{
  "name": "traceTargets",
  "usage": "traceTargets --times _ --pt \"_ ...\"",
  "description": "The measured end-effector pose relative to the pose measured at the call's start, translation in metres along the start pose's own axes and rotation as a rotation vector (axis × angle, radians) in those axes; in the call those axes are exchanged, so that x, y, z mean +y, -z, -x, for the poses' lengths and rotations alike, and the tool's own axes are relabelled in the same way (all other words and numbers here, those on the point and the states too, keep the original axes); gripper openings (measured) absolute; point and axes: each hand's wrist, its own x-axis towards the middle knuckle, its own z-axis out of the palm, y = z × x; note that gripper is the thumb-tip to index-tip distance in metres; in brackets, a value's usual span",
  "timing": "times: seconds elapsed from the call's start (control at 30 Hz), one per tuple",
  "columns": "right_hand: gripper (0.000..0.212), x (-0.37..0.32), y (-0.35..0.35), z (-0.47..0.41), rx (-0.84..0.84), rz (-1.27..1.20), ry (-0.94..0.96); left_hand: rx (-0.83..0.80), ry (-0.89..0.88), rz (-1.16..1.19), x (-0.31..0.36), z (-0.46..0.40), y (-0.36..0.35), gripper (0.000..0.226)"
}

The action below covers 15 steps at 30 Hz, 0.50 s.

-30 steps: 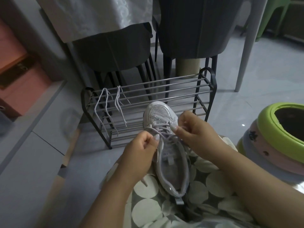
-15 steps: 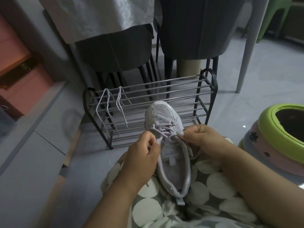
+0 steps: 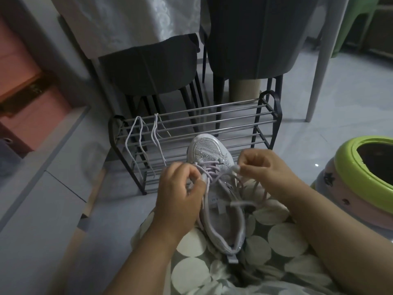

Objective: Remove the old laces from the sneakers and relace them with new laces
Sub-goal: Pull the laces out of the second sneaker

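Observation:
A pale lilac sneaker [image 3: 221,228] with a glittery toe lies on my lap, toe pointing away from me. A lilac lace [image 3: 214,177] crosses its lower eyelets. My left hand [image 3: 180,194] pinches one strand of the lace at the shoe's left side. My right hand [image 3: 263,167] pinches the other strand at the right of the shoe, and loose lace loops hang below it. Two pale laces [image 3: 146,141] hang over the top bars of the shoe rack, left of the sneaker.
A black wire shoe rack [image 3: 263,116] stands on the grey floor right beyond the sneaker. Behind it are dark chairs [image 3: 148,67] and a white table leg [image 3: 319,67]. A green and pink round tub [image 3: 365,188] sits at my right. Spotted fabric [image 3: 287,237] covers my lap.
My right hand has drawn its lace strand outward to the right, away from the shoe. My left hand has stayed at the left eyelets, still pinching the lace.

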Motion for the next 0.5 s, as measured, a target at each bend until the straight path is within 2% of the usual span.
traceTargets --times 0.1,0.2,0.3,0.37,0.43,0.5 --pt "0.024 -0.006 -0.003 -0.008 0.028 0.168 0.039 -0.006 -0.09 -0.093 -0.005 -0.011 0.0 0.028" --pt "0.017 -0.009 -0.013 -0.009 -0.065 0.281 0.012 -0.054 -0.108 -0.174 -0.008 -0.015 -0.002 0.044" --pt "0.027 -0.014 -0.018 -0.007 -0.106 0.314 -0.034 -0.076 -0.105 -0.175 -0.009 -0.018 0.002 0.053" --pt "0.028 -0.015 -0.019 -0.009 -0.071 0.304 -0.09 -0.139 -0.004 -0.042 -0.006 -0.018 0.006 0.052" --pt "0.023 -0.015 -0.02 -0.013 -0.03 0.303 -0.144 -0.177 0.214 0.21 0.0 -0.019 0.008 0.045" --pt "0.023 -0.014 -0.021 -0.016 -0.034 0.301 -0.183 -0.155 0.396 0.352 0.002 -0.021 0.008 0.036"
